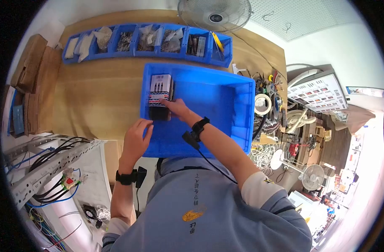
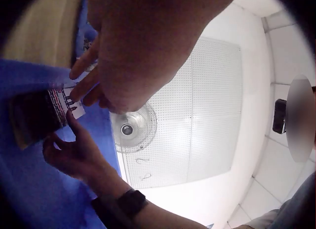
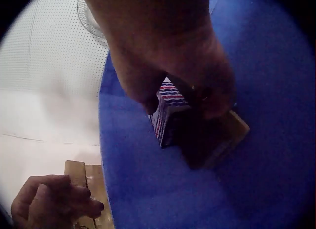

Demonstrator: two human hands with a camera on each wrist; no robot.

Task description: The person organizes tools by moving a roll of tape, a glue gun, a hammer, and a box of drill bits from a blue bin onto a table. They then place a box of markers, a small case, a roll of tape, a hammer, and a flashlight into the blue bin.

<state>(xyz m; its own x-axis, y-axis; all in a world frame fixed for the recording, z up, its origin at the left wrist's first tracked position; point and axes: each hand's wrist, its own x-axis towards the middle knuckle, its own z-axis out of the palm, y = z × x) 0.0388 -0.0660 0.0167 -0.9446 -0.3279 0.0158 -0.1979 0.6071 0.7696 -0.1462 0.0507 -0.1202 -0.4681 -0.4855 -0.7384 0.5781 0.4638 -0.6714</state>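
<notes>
In the head view a white and black printed box [image 1: 160,85] with pens pictured on it stands at the left end of a large blue crate [image 1: 206,103]. My right hand [image 1: 179,110] grips this box from its right side, thumb over the printed face. The right wrist view shows its striped side [image 3: 170,97], with a dark piece with a brown edge [image 3: 240,124] close beside it under the fingers. My left hand [image 1: 135,137] is near the crate's front left corner, fingers loosely bent and holding nothing.
Behind the crate runs a row of blue bins [image 1: 129,53] with small parts and bags. A fan [image 1: 215,17] stands at the back. Tools and a white tape roll [image 1: 263,104] lie to the right. Cardboard [image 1: 43,90] leans at the left.
</notes>
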